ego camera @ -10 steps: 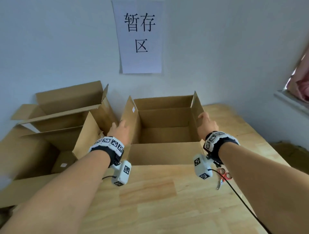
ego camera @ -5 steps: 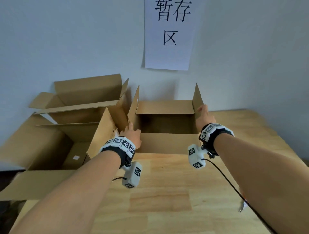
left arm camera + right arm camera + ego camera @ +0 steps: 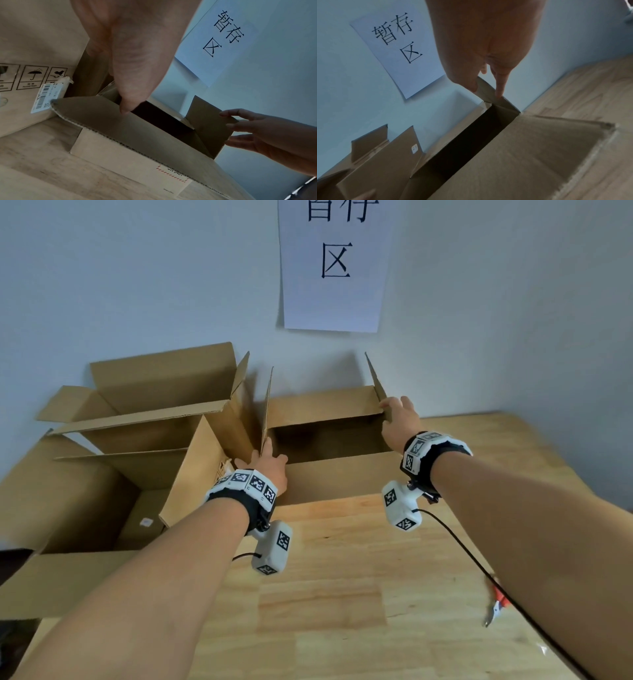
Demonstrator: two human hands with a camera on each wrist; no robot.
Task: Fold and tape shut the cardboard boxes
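While each grip pinches 1 upright end flap, left hand (image 3: 265, 465) and right hand (image 3: 399, 419) flank the open cardboard box (image 3: 329, 474) on the tabletop (image 3: 342, 594), so both flaps likely fold inward toward its middle.

Wooden table (image 3: 342, 594), set against the wall. An open cardboard box (image 3: 335, 477) stands at its far edge, flaps raised. Larger open boxes (image 3: 113, 446) crowd the far left corner, overhanging the left edge. Red-handled scissors (image 3: 496, 607) lie near the right edge.
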